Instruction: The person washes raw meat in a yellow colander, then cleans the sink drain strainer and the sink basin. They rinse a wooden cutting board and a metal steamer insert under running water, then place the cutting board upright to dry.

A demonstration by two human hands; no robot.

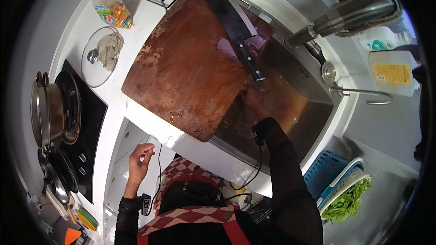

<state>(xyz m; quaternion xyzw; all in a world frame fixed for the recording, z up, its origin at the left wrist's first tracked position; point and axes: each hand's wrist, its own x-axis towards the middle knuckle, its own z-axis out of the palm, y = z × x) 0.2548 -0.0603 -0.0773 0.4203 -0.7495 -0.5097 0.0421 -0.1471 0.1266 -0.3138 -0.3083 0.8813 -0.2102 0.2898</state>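
My left hand (139,164) hovers in front of the counter edge, fingers loosely bent and holding nothing. My right hand (253,100) reaches down into the steel sink (316,119), beside the near right edge of a large wet wooden cutting board (177,64). Its fingers are dark and blurred, so their grip is hidden. The board lies across the counter and the sink. On its far right part rests a cleaver (235,27) with a dark blade and a riveted black handle pointing towards my right hand. A brown surface shows inside the sink below that hand.
A faucet (327,23) leans over the sink's far right side. Left stand a glass lid (89,73), a food bag (114,12) and a pot (51,112) beside the cooktop (93,119). Right are plastic jugs (391,59) and a blue basket (323,170) with leafy greens (347,200).
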